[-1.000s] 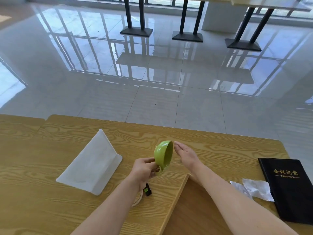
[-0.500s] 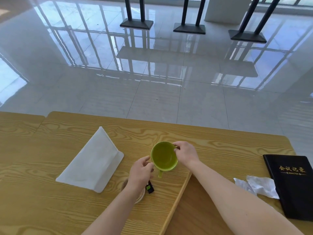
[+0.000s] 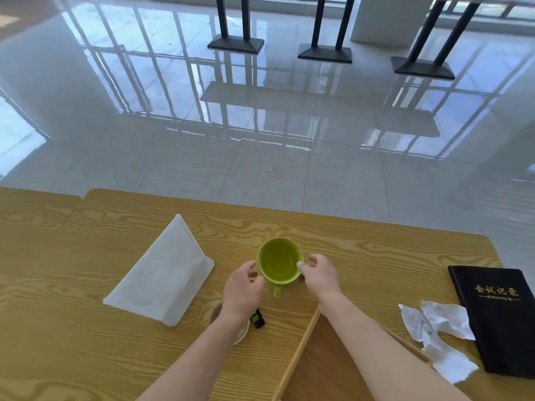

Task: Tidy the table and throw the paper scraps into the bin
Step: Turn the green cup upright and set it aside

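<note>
I have both hands on the green cup (image 3: 279, 261), left hand (image 3: 242, 289) and right hand (image 3: 320, 277) cupping its sides as it stands upright on the counter (image 3: 376, 250); whether it has fully settled, I can't tell. Next, I'd reach right for the paper scraps (image 3: 434, 328) beside the black notebook (image 3: 498, 319). No bin is visible.

My wood-grain bench (image 3: 376, 250) carries a green cup (image 3: 279, 261) mid-bench, a white folded stand (image 3: 162, 273) leftward, crumpled paper scraps (image 3: 434, 334) and a black notebook (image 3: 498, 316) by the right edge.
</note>
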### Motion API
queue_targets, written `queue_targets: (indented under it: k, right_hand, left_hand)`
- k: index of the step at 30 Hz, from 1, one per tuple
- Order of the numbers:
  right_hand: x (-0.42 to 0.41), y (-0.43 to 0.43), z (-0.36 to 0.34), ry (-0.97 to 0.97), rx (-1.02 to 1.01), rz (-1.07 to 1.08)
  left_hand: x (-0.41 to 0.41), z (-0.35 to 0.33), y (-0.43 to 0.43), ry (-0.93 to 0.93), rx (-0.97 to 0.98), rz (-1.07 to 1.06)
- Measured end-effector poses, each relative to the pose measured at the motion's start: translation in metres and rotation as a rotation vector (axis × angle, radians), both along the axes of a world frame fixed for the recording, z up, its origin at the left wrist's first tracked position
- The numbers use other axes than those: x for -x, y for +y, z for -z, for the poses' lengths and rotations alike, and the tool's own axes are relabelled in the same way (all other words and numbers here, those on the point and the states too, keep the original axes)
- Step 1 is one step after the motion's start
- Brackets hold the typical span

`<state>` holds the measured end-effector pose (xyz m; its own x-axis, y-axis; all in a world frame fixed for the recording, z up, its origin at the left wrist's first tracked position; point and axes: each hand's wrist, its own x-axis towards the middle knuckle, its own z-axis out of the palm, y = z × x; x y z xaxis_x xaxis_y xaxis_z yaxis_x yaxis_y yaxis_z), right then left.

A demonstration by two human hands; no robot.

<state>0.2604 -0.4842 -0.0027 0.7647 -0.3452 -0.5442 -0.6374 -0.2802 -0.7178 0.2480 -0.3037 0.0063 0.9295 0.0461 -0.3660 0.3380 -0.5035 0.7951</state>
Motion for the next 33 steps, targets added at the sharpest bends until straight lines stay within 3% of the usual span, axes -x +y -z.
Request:
queue_targets:
  k: [4, 8, 12, 16, 19, 26, 33]
  right_hand:
    - [0.013, 0.017, 0.006, 0.083, -0.132, 0.128]
    - [0.014, 0.029, 0.007, 0.104, -0.183, 0.22]
    - [0.013, 0.033, 0.009, 0.092, -0.149, 0.227]
    - [0.011, 0.036, 0.007, 0.055, -0.1, 0.212]
    - [0.017, 0.041, 0.001, 0.002, -0.064, 0.186]
    - [0.049, 0.078, -0.008, -0.027, -0.139, 0.017]
    - [0.081, 0.127, -0.024, -0.076, -0.258, 0.064]
  left_hand:
    - [0.025, 0.007, 0.029, -0.267, -0.306, 0.157]
    - [0.068, 0.022, 0.072, -0.388, -0.466, 0.215]
    - [0.117, 0.04, 0.123, -0.358, -0.68, 0.219]
    - [0.142, 0.057, 0.158, -0.145, -0.855, 0.2]
    - [0.15, 0.072, 0.172, -0.041, -0.864, 0.206]
    - [0.153, 0.08, 0.176, -0.046, -0.82, 0.184]
    - [0.166, 0.068, 0.208, -0.082, -0.78, 0.175]
